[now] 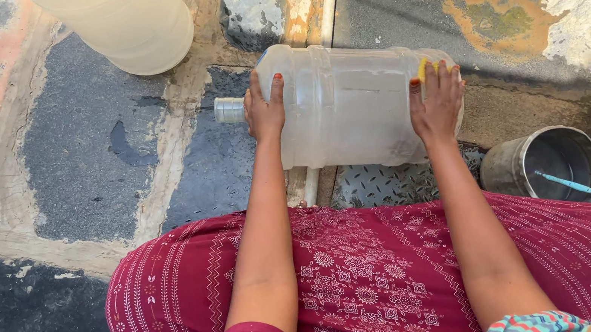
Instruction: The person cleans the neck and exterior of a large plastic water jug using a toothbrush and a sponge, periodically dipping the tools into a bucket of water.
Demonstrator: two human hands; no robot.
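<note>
On a patchy stone floor, a big clear water jug (348, 106) lies on its side, left hand (264, 109) spread flat by its neck, right hand (437, 98) pressing what looks like a yellow sponge (422, 68) near its base, best scrubbed while held steady.

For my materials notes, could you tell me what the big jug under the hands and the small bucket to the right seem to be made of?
Big jug: apparently translucent, cloudy plastic, since light passes through its ribbed wall; the finish is dull. Small bucket: probably metal, grey with a soft sheen on its rim and inner wall, somewhat worn. The left hand and right hand rest on the jug.
</note>
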